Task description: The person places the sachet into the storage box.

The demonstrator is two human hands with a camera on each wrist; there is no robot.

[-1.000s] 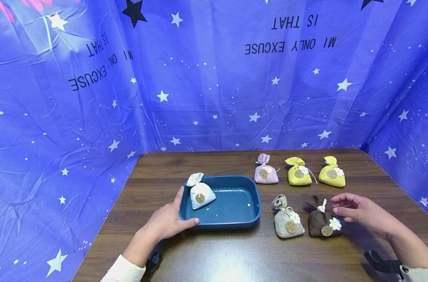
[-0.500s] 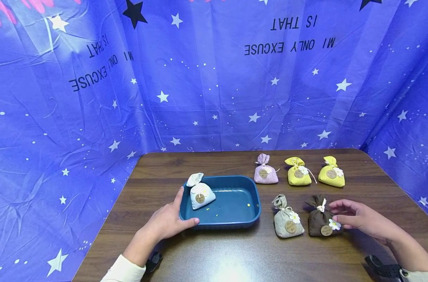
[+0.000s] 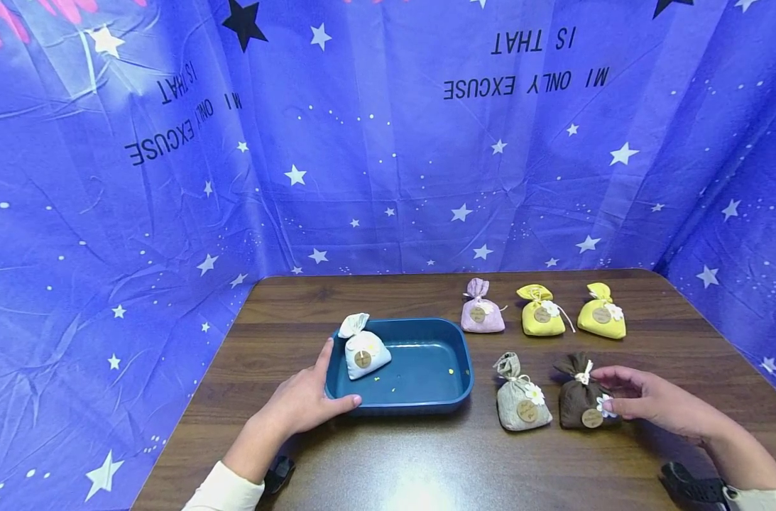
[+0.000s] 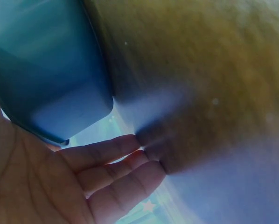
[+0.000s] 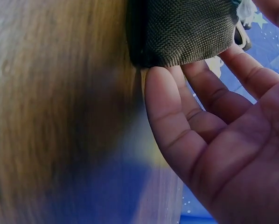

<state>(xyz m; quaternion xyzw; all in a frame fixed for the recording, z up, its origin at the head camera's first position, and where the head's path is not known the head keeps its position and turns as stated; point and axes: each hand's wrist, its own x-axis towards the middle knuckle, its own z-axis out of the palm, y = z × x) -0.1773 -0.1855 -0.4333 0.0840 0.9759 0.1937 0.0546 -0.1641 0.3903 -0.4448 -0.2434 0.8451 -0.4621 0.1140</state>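
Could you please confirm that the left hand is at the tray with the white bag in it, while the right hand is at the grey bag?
Not quite: the right hand is at the brown bag, not the grey bag, as the head view shows. The left hand is indeed at the tray with the white bag in it.

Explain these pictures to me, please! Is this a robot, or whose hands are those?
No robot here, just a person working barehanded. The big picture is taken from the person's head, looking down. The two smaller ones come from the left and right wrists. On the wooden table sits a blue tray with a white bag inside. To its right are a lilac bag, two yellow bags, a grey bag and a brown bag. The left hand touches the tray's corner. The right hand has its grip on the brown bag, fingers and thumb around one side.
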